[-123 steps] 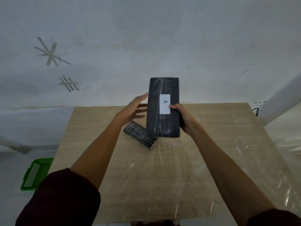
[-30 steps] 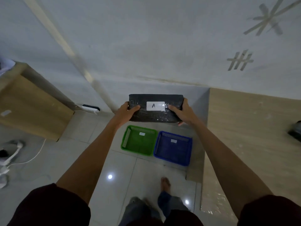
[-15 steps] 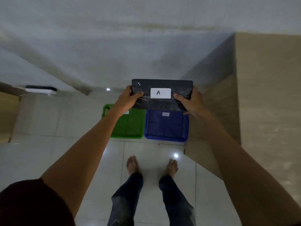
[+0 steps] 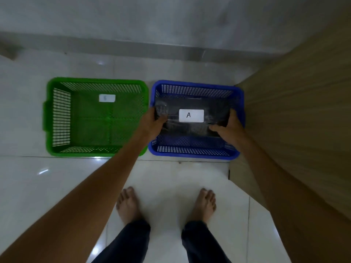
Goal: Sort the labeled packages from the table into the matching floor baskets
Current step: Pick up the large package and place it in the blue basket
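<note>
A black plastic-wrapped package (image 4: 191,107) with a white label reading "A" is held flat inside the opening of the blue floor basket (image 4: 195,154). My left hand (image 4: 152,122) grips its left end and my right hand (image 4: 229,128) grips its right end. Whether the package touches the basket's bottom cannot be told. The blue basket's own label is hidden under the package. To the left stands a green basket (image 4: 95,150), empty, with a small blurred white label on its floor.
The two baskets sit side by side on white glossy floor tiles, close to a grey wall. The wooden side of the table (image 4: 296,118) rises right beside the blue basket. My bare feet (image 4: 129,204) stand on the tiles in front of the baskets.
I turned from the table to the floor baskets, bent down, and lowered the package from chest height into the blue basket's opening. Both hands have kept hold of it.
</note>
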